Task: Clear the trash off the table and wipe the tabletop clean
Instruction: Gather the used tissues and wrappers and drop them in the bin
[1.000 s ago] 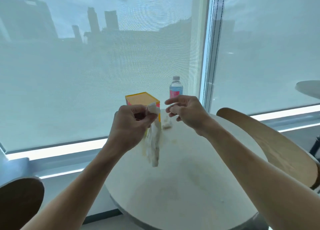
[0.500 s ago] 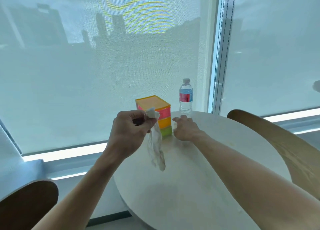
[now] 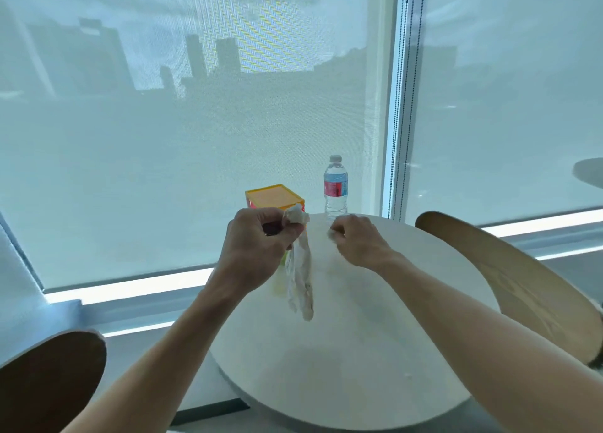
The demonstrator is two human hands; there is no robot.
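Above the round desk (image 3: 342, 367), the left hand (image 3: 257, 249) is raised, pinching a dangling white tissue (image 3: 301, 269) that hides part of the coloured box (image 3: 274, 197), while the right hand (image 3: 355, 240) curls around a small, barely visible white scrap (image 3: 331, 234).

No legible text anywhere. Bottle (image 3: 335, 187) label shows red and blue bands only; its print is too blurred to read.
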